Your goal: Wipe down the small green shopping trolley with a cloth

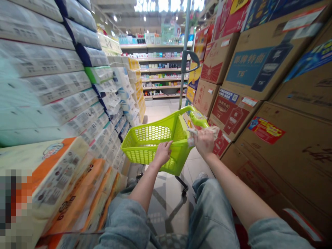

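A lime-green plastic shopping cart [153, 133] stands in the aisle in front of me, turned partly sideways, and its basket looks empty. Its near rim is in the grip of my left hand [163, 154], fingers curled over the edge. My right hand [204, 140] is closed at the handle end of the cart, with a crumpled whitish cloth [214, 131] bunched under and around the fingers. Whether that hand also grips the handle is hidden. The green handle [198, 119] shows just beyond the cloth.
Stacked tissue packs [49, 58] line my left, with orange-and-cream packs [75, 186] close to my arm. Cardboard cartons [269, 128] rise on my right. A grey metal pole [185, 62] stands past the cart. Shelves of small goods [163, 71] cross the far end.
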Tool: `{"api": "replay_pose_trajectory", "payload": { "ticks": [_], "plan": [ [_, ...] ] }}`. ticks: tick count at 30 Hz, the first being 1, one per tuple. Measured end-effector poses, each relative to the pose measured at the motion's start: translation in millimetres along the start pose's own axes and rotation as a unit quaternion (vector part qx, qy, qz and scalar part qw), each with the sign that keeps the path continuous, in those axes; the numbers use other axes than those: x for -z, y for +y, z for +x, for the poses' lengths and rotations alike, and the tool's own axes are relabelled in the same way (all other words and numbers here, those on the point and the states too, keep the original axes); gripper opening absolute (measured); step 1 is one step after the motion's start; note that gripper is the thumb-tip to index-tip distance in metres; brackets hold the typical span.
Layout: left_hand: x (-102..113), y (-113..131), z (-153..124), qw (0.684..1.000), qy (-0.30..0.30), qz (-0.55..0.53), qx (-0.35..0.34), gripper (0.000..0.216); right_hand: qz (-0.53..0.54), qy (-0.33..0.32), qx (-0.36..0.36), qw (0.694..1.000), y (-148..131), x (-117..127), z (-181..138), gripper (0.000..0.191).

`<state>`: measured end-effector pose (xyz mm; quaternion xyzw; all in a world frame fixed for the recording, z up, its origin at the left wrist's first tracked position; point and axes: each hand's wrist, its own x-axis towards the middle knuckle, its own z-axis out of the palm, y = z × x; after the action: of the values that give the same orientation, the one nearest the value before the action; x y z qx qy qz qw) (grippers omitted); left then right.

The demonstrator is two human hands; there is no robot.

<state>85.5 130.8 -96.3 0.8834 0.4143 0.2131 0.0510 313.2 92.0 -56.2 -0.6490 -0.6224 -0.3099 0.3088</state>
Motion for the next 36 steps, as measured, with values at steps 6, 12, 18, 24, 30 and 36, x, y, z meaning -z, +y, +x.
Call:
{"api": "replay_pose_trajectory", "payload": {
  "ticks": [6, 12, 18, 24, 30, 36],
  "plan": [
    [3, 5, -6, 1.000, -0.008, -0.008, 0.008, 0.057, 0.005, -0.007, 0.018, 1.000, -25, 11, -20, 0.019],
    [3, 9, -7, 1.000, -0.010, -0.014, 0.000, 0.057, -0.016, -0.063, 0.062, 0.996, -13, 13, -2, 0.024],
    [2, 23, 0, 1.000, -0.025, -0.003, 0.009, 0.059, -0.023, -0.086, 0.019, 0.996, 0, 4, 15, 0.036],
    [-4, 37, -2, 1.000, -0.029, -0.004, -0.007, 0.061, -0.007, -0.024, -0.016, 1.000, 14, -3, -1, 0.031],
    [-1, 44, -4, 0.998, -0.053, 0.004, -0.016, 0.048, 0.053, -0.012, -0.022, 0.998, 19, 0, -20, 0.027],
    [8, 44, 0, 0.995, -0.097, 0.018, 0.017, 0.024, 0.124, -0.050, 0.033, 0.990, 29, 10, -18, 0.026]
  ]
}}
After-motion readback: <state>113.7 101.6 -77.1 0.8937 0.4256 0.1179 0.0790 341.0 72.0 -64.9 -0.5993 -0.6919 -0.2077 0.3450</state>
